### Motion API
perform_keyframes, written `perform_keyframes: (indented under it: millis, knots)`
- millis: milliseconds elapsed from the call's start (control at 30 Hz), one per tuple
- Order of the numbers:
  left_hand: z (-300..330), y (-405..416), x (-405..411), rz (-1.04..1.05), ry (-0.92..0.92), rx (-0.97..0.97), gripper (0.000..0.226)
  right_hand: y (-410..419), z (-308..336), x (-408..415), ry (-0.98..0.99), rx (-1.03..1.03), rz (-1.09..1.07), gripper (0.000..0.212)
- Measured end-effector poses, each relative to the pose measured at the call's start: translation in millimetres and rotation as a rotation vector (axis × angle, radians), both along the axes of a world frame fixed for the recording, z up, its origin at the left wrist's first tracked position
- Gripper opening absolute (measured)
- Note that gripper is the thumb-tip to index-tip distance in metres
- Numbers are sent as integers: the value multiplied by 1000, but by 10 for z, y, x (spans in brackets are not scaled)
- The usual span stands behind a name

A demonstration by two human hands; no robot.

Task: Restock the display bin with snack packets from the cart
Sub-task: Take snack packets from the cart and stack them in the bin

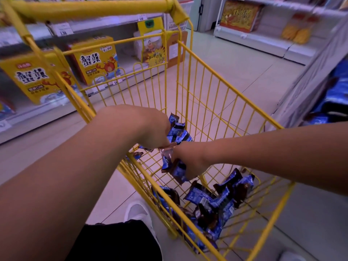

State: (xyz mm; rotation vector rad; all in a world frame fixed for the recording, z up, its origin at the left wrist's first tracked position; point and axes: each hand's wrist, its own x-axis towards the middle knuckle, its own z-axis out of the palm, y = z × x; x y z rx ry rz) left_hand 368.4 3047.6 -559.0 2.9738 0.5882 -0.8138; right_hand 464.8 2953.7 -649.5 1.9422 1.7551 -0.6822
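Observation:
Both my hands are inside the yellow wire cart. My left hand grips a bunch of blue-and-brown snack packets held above the cart floor. My right hand grips another bunch of the same packets just below and to the right. Several loose packets lie on the cart floor at its near end. The display bin at the right edge holds blue packets and is blurred.
Shelves on the left carry yellow snack boxes and price tags. More shelving with orange and yellow goods stands at the back right. The cart's handle bar crosses the top. My white shoe sits on the tiled floor beside the cart.

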Motion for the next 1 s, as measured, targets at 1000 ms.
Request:
perform_keyframes:
  millis: [1000]
  knots:
    - [408, -693, 398, 454, -336, -1753, 78, -1314, 1533, 315, 920, 1012, -797, 24]
